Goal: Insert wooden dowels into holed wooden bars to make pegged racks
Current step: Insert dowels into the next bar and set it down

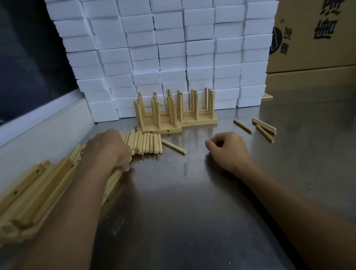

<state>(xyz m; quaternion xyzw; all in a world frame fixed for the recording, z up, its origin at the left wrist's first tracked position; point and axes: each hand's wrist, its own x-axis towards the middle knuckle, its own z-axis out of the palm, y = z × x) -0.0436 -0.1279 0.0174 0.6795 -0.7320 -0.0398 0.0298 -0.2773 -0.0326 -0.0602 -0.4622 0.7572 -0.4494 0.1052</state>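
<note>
At the far left a heap of holed bars [30, 192] lies slantwise on the steel table [187, 207], close against the pale wall rail. The left hand [109, 151] reaches over the heap's near end, its fingers curled down onto the tip of one bar [115, 176], which it grips at the table's surface; the thumb is hidden, so how firm the hold is cannot be told. Just behind and right of that hand a row of loose dowels [144, 144] lies side by side, touching one another. One single dowel [173, 146] lies apart, just right of the row, angled toward the right hand. Behind the row stand the finished racks [175, 112], bars flat on the table with dowels upright in them, set against a wall of stacked white boxes [168, 52]. The right hand [226, 148] rests on the table near the middle, fingers curled loosely inward, holding nothing. Further right a few more dowels [264, 127] lie scattered, well apart from the hand. Brown cartons [316, 32] with dark print stand at the far right, behind the table's edge.
</note>
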